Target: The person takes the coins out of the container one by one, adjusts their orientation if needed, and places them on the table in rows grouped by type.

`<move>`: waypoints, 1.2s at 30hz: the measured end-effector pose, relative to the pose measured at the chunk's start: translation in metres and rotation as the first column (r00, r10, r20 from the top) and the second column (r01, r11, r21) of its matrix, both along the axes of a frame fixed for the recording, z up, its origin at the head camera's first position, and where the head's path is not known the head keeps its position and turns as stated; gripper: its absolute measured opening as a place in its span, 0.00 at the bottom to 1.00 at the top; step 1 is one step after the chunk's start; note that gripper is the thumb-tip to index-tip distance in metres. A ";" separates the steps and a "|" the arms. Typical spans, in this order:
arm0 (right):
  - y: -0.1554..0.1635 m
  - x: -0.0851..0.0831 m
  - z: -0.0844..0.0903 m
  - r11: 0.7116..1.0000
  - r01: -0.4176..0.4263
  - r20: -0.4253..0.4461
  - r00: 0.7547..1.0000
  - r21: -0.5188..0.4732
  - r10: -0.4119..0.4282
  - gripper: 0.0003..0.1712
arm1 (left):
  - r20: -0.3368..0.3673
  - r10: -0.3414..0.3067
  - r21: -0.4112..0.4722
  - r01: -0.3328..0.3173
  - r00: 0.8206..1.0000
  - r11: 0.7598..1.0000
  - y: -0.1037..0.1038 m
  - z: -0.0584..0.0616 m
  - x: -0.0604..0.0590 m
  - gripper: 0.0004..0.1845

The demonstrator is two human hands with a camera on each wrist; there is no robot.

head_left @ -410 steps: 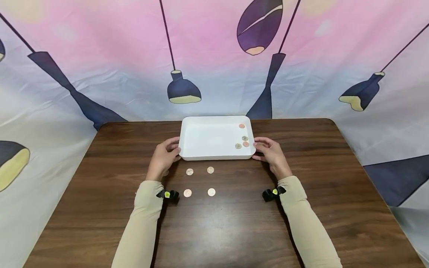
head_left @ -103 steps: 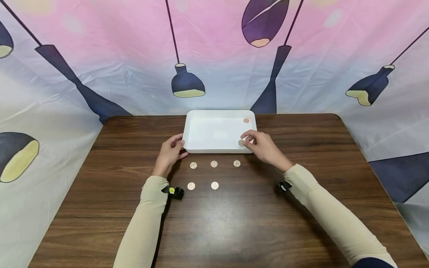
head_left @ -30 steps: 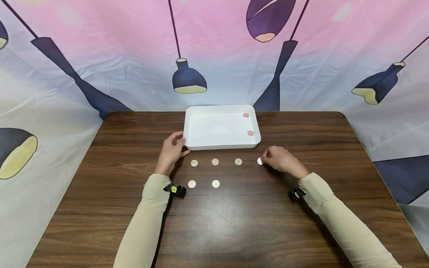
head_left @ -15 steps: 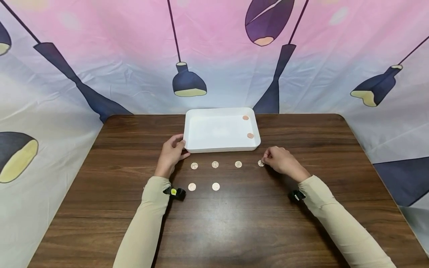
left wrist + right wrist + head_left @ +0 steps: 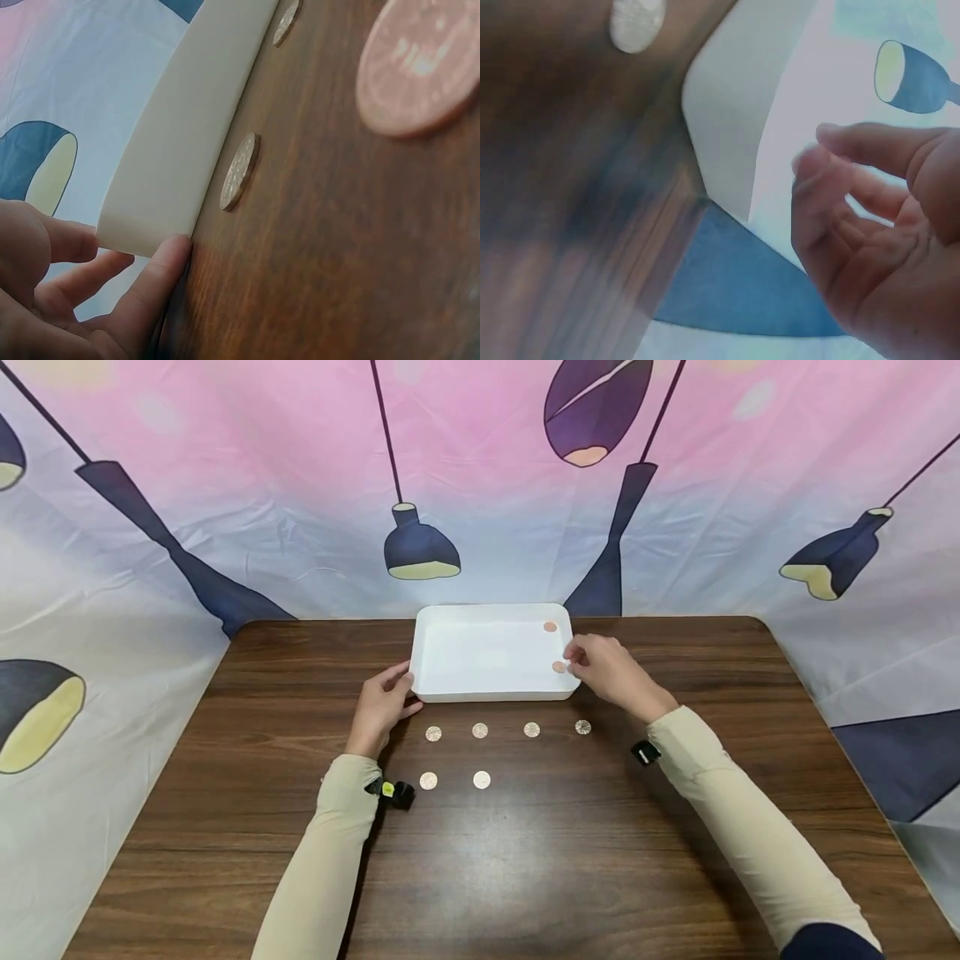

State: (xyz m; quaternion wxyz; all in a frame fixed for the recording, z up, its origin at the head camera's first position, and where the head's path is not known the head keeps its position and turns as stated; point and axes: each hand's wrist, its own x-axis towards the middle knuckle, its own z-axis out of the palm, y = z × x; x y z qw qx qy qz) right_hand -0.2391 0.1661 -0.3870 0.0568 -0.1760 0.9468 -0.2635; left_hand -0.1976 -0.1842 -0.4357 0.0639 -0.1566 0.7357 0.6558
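right hand moved from table coin to tray

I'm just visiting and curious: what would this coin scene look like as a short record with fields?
surface: dark wooden table
container: white tray at the far side of the table
coins in tray: two copper-coloured coins near its right edge
coins on table: six; a row of four in front of the tray, two nearer the person
left hand: fingers touch the tray's near left corner
right hand: over the tray's right edge, fingertips at the nearer coin in the tray
backdrop: cloth printed with lamps
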 end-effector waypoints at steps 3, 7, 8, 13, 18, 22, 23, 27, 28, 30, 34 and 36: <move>-0.012 -0.015 0.001 0.996 -0.079 0.022 0.997 0.042 0.078 0.14 | 0.003 -0.003 0.012 0.003 1.000 1.000 -0.002 -0.001 0.001 0.25; -0.020 -0.028 -0.003 0.974 -0.124 -0.019 0.991 0.191 0.129 0.12 | 0.003 -0.010 0.012 0.010 1.000 1.000 -0.003 -0.003 0.001 0.25; -0.020 -0.030 -0.006 0.963 -0.129 -0.035 0.989 0.234 0.141 0.11 | 0.002 -0.011 0.013 0.011 1.000 1.000 -0.003 -0.003 0.001 0.25; -0.023 -0.034 -0.020 0.909 -0.136 -0.121 0.973 0.395 0.198 0.03 | 0.002 -0.013 0.012 0.013 1.000 1.000 -0.002 -0.005 0.001 0.25; -0.022 -0.035 -0.027 0.890 -0.125 -0.161 0.963 0.438 0.214 0.01 | -0.001 -0.015 0.007 0.015 1.000 1.000 -0.003 -0.005 0.001 0.25; -0.022 -0.038 -0.028 0.882 -0.145 -0.170 0.955 0.448 0.244 0.03 | -0.009 -0.011 0.000 0.011 1.000 1.000 -0.004 -0.004 0.002 0.25; -0.022 -0.038 -0.028 0.882 -0.152 -0.170 0.953 0.447 0.251 0.03 | -0.011 -0.009 -0.003 0.009 1.000 1.000 -0.004 -0.003 0.002 0.25; -0.026 -0.039 -0.030 0.892 -0.171 -0.164 0.952 0.419 0.259 0.04 | -0.015 -0.009 -0.013 0.009 1.000 1.000 -0.005 -0.003 0.003 0.25; -0.028 -0.038 -0.030 0.896 -0.173 -0.169 0.951 0.409 0.260 0.04 | -0.017 -0.010 -0.017 0.010 1.000 1.000 -0.005 -0.003 0.003 0.25; -0.032 -0.038 -0.032 0.904 -0.187 -0.182 0.945 0.383 0.273 0.04 | -0.019 -0.014 -0.026 0.013 1.000 1.000 -0.004 -0.002 0.003 0.25; -0.043 -0.036 -0.037 0.919 -0.223 -0.214 0.929 0.324 0.301 0.07 | -0.017 -0.015 -0.039 0.014 1.000 0.999 -0.002 -0.003 0.003 0.25; -0.047 -0.036 -0.040 0.927 -0.234 -0.205 0.932 0.292 0.299 0.10 | -0.017 -0.016 -0.037 0.015 1.000 0.999 -0.001 -0.003 0.003 0.25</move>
